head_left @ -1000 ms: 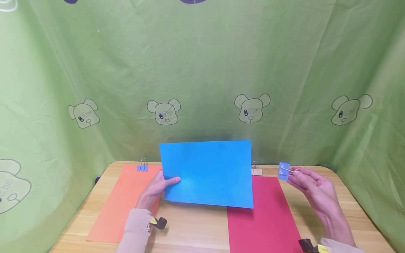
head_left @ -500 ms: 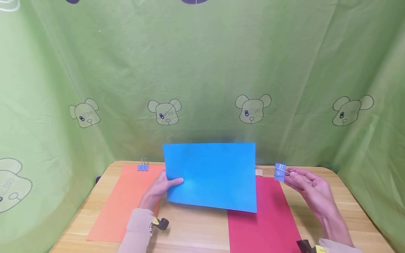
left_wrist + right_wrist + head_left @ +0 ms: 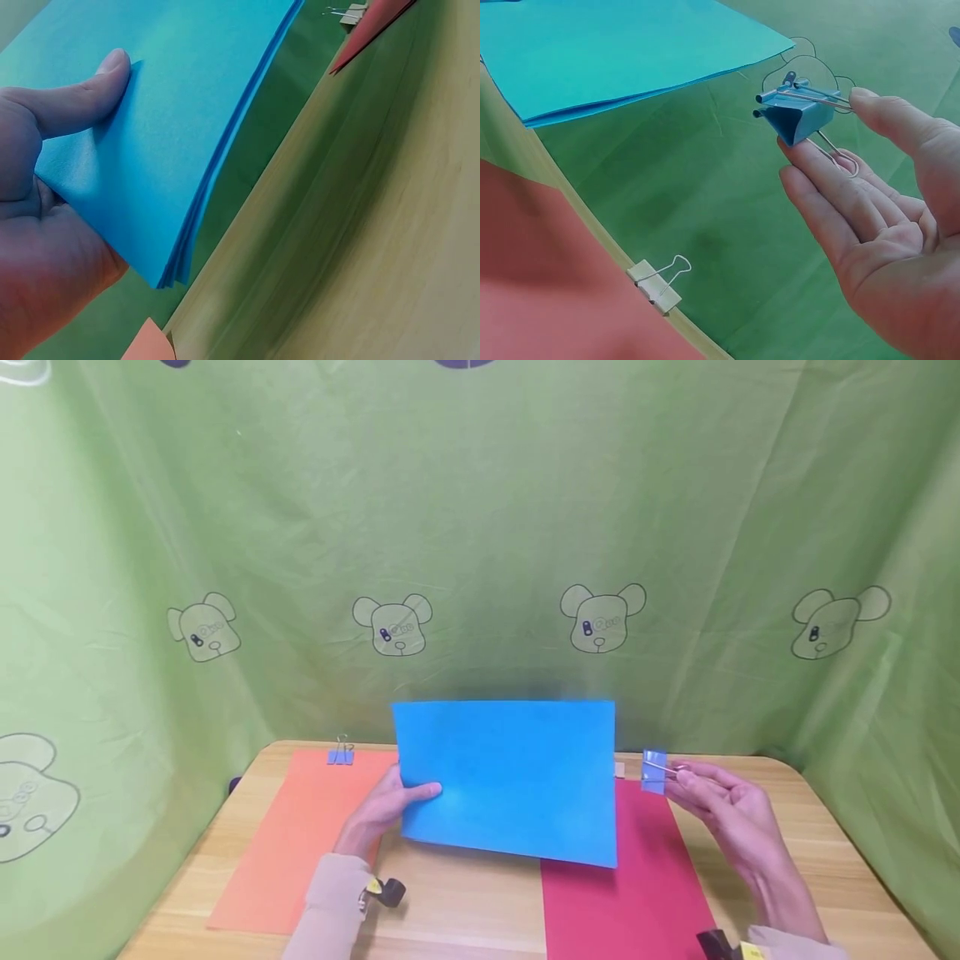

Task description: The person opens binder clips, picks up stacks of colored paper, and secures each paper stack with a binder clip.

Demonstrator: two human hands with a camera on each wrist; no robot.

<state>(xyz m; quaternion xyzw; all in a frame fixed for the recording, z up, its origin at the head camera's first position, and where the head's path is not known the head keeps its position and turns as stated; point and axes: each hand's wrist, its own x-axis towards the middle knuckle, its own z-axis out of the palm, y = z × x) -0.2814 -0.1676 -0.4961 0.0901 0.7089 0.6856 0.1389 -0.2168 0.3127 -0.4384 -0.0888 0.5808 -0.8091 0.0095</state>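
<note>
My left hand (image 3: 382,806) grips a stack of blue paper (image 3: 510,781) by its left side, thumb across the front. The stack is held up, tilted towards me; the left wrist view shows several sheets (image 3: 196,202) fanned slightly at one edge. To the right, my right hand (image 3: 735,810) pinches a blue binder clip (image 3: 653,772) by its wire handles, thumb on one and fingers under the other. In the right wrist view the clip (image 3: 804,116) points at the paper's near edge, a short gap apart, its lips slightly parted.
Orange paper (image 3: 300,843) lies at the left of the wooden table (image 3: 457,902), a blue binder clip (image 3: 341,757) at its far edge. Red paper (image 3: 622,910) lies at the right, with a cream binder clip (image 3: 656,289) at the table's back edge. A green curtain (image 3: 480,543) hangs behind.
The blue paper has shifted slightly right and down. My right hand has brought the blue binder clip leftward, narrowing the gap to the paper. Both grips stay the same.
</note>
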